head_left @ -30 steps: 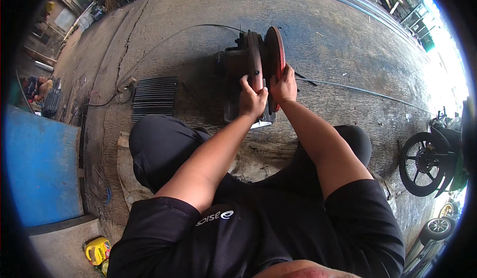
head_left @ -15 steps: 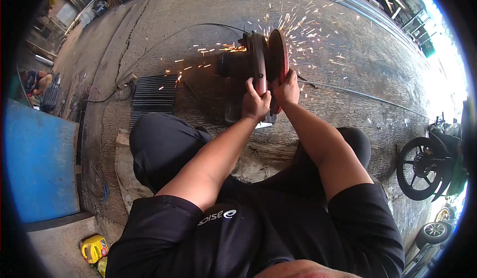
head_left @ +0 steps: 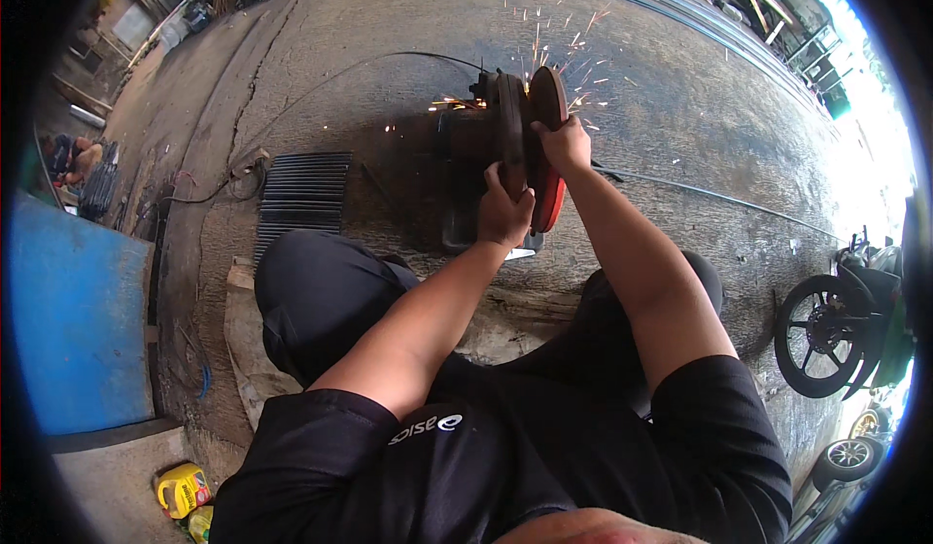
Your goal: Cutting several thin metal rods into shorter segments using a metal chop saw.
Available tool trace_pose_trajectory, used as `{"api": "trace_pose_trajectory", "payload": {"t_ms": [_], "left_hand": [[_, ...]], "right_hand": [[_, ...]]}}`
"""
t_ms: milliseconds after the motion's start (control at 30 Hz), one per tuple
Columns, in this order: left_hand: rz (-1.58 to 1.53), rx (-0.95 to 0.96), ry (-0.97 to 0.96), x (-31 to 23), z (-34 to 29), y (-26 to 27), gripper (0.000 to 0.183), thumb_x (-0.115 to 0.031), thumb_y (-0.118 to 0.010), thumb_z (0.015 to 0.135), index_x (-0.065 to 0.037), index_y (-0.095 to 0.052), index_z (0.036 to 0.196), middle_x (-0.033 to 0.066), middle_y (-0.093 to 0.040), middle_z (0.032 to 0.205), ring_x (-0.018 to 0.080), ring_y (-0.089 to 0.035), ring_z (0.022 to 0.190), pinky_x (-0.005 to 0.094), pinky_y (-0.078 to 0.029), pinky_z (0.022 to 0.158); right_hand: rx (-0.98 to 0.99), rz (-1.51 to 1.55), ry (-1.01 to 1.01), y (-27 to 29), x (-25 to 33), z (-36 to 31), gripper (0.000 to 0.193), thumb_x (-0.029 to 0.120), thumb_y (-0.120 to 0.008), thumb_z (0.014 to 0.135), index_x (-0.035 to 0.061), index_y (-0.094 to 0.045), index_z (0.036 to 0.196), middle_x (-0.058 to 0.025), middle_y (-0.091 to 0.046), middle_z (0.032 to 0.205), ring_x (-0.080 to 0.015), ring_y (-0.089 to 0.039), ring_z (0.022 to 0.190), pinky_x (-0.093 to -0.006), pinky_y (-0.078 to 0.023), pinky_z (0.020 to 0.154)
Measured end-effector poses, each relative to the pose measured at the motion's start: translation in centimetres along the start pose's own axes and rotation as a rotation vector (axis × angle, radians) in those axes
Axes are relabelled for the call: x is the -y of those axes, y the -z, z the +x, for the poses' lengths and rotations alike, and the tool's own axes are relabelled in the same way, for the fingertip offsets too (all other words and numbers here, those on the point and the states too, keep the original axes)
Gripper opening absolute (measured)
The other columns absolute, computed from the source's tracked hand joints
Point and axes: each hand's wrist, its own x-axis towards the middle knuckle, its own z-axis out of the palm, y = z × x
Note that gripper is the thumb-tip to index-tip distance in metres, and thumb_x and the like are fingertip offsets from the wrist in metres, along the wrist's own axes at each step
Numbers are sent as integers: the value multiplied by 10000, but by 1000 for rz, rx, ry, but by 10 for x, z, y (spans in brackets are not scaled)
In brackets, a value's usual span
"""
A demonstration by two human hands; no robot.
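Note:
A dark power grinder [head_left: 466, 134] stands on the floor in front of me, with sparks flying behind and beside it. My left hand [head_left: 504, 208] is closed round the lower end of a narrow, curved brown piece [head_left: 511, 121]; whether this belongs to the machine I cannot tell. Just right of it, a large round disc [head_left: 550, 194] stands on edge, brown along its upper rim and red lower down. My right hand [head_left: 566, 145] grips its upper right edge, thumb over the near face. The spot where the sparks start is hidden.
Left of the grinder lies a row of thin dark metal bars [head_left: 303, 189]. A cable [head_left: 321, 82] curves behind it, and a long rod [head_left: 719, 199] runs right. A motorcycle wheel [head_left: 821, 335] stands far right, a blue panel [head_left: 78, 320] left, a yellow jug [head_left: 183, 491] lower left.
My right hand has shifted up along the disc, its thumb now across the near face. The disc and curved piece sit slightly lower, and the sparks are fewer.

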Motion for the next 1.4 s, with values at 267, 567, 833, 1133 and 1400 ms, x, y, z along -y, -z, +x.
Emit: {"api": "trace_pose_trajectory", "payload": {"t_ms": [267, 567, 833, 1133, 1400], "left_hand": [[-29, 10, -8, 12, 4, -5, 633, -228, -620, 794, -39, -289, 1300, 284, -634, 923, 469, -619, 882, 510, -487, 775], [46, -71, -111, 16, 5, -7, 643, -235, -640, 776, 5, -338, 1291, 284, -602, 1067, 429, -610, 992, 483, -469, 858], [-30, -1, -75, 12, 3, -2, 644, -228, -636, 776, -11, -319, 1293, 295, -609, 1037, 457, -612, 957, 491, -479, 835], [37, -30, -66, 8, 1, -2, 633, -215, -633, 779, -38, -307, 1292, 302, -628, 946, 484, -612, 894, 516, -488, 771], [33, -10, -15, 4, -1, 0, 615, -214, -638, 778, -57, -312, 1275, 291, -631, 950, 479, -613, 895, 519, -485, 776]], "right_hand": [[-72, -2, 78, -6, -6, -7, 378, 250, -622, 833, -41, -535, 1058, -280, -636, 992, -420, -613, 975, -468, -478, 851], [-83, 28, 96, -6, -7, -10, 366, 244, -624, 832, -36, -537, 1052, -262, -635, 1004, -417, -613, 957, -470, -472, 855], [-92, -12, 91, -5, -5, -13, 351, 233, -630, 834, -22, -538, 1056, -249, -637, 1016, -404, -611, 978, -459, -475, 855], [-99, 17, 105, -4, -3, -15, 354, 222, -617, 838, -16, -517, 1079, -254, -634, 1019, -414, -610, 974, -472, -475, 850], [-100, -3, 100, -6, -5, -14, 364, 234, -591, 842, -18, -511, 1094, -266, -625, 1039, -430, -607, 988, -475, -476, 860]]}}
